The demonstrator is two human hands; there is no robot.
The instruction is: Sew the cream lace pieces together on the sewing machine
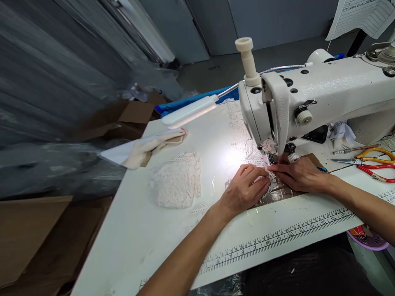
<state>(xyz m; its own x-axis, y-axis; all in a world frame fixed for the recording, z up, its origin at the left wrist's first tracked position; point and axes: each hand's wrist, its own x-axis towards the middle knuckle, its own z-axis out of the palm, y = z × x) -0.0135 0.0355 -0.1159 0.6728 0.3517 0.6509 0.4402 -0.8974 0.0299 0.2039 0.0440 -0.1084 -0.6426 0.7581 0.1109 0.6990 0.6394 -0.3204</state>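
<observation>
A white sewing machine (336, 84) stands on the right, its presser foot and needle area low over a piece of white lace fabric (253, 157). My left hand (247, 187) rests on this lace just left of the needle, its fingers curled together on the cloth. Close by on the right, my right hand (299, 173) pinches the lace edge by the presser foot, its fingertips partly hidden by the machine head. Small pink-red marks show on the lace between the hands. Another piece of pale lace (177, 181) lies flat on the white table (129, 230) to the left.
A lit lamp (189, 113) on a flexible neck hangs over the table. Yellow-handled scissors (375, 154) and a red-handled tool (378, 172) lie at right. Folded beige cloth (145, 150) overhangs the left edge. A printed ruler (277, 243) follows the front edge; cardboard boxes (33, 230) stand left.
</observation>
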